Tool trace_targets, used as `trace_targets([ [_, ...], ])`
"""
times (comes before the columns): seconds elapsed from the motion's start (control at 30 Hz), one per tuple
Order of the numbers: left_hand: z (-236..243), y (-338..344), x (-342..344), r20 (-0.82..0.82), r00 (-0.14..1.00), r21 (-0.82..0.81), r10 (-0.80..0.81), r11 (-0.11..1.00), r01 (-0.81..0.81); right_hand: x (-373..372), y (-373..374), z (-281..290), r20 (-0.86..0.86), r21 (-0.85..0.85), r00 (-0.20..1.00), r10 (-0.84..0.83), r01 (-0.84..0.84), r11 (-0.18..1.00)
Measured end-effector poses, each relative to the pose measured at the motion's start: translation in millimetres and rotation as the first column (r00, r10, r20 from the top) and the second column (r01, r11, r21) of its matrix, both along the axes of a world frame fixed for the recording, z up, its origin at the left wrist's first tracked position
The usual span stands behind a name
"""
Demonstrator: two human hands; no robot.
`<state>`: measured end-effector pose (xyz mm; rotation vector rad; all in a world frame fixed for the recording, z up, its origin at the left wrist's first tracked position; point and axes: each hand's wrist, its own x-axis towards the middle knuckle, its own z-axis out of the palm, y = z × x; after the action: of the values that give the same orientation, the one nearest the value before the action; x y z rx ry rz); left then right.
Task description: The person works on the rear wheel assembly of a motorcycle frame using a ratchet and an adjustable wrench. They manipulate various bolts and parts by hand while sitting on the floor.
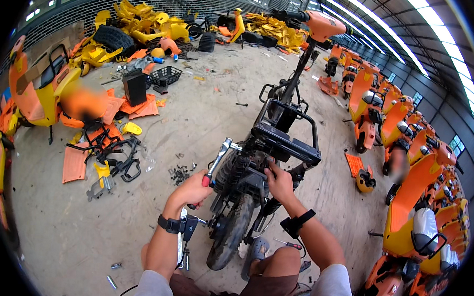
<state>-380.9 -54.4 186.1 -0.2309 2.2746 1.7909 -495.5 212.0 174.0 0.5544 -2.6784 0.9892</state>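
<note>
A stripped scooter [264, 133] stands in front of me with its rear wheel [231, 233] nearest. Its black frame and shock springs are bare, and an orange headlight cover [325, 26] remains at the handlebar. My left hand [191, 189] is closed around the red and black grip of a ratchet wrench [217, 159]. The wrench slants up to the left side of the frame, its socket pointing at the bodywork below the rear rack [286, 144]. My right hand [280, 183] reaches in under the rack with bent, closed fingers; what they grip is hidden.
A screwdriver [288, 244] lies right of the wheel, near my shoe [258, 252]. Small dark bolts [180, 174] are heaped on the floor at left. Beyond lie orange panels [76, 162], a black basket [166, 75] and yellow panels [141, 22]. Orange scooters [413, 211] line the right side.
</note>
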Motion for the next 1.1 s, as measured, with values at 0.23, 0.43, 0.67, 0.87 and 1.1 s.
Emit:
trace_targets([
  [0.23,3.4,-1.3,1.3,0.002,1.0,-0.02,-0.001,1.0,0.001,-8.6,0.6,-7.5,-0.017,-0.017,0.999,0.039,-0.04,0.999],
  [0.43,1.6,-1.4,-0.2,-0.01,1.0,-0.037,-0.007,0.999,0.007,-21.8,0.1,-13.1,0.226,-0.232,0.967,0.118,-0.064,0.971],
  [0.67,5.3,-1.1,0.8,0.004,1.0,-0.052,-0.008,0.999,0.008,-25.1,2.4,-12.5,0.05,-0.158,0.989,0.142,-0.132,0.979],
  [0.87,4.5,2.5,-0.8,0.002,1.0,-0.042,-0.01,0.999,0.01,-31.4,0.1,-12.5,0.038,-0.099,0.994,0.107,-0.103,0.99],
  [1.1,4.8,0.1,-0.2,-0.011,1.0,-0.066,-0.004,0.998,0.003,-42.9,2.4,16.8,0.835,-0.438,0.445,0.324,0.179,0.881],
])
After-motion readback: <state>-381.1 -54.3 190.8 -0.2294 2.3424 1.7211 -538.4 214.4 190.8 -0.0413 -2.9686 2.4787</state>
